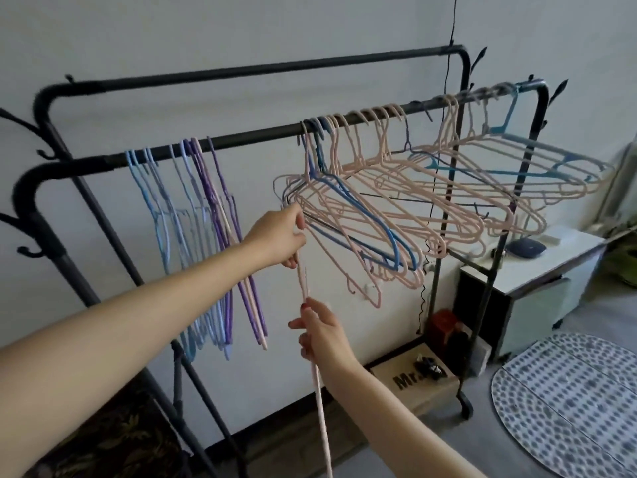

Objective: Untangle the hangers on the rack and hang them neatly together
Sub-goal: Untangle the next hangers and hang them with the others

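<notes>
Both hands grip pink hanger beside rack.

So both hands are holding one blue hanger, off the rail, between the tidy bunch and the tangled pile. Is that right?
Not quite: the hanger is pink, not blue. The head view shows the left hand and the right hand both gripping it, off the rail, between the tidy bunch and the tangled pile.

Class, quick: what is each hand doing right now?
Left hand: pinching the pink hanger near its top.
Right hand: gripping the same hanger lower down.
</notes>
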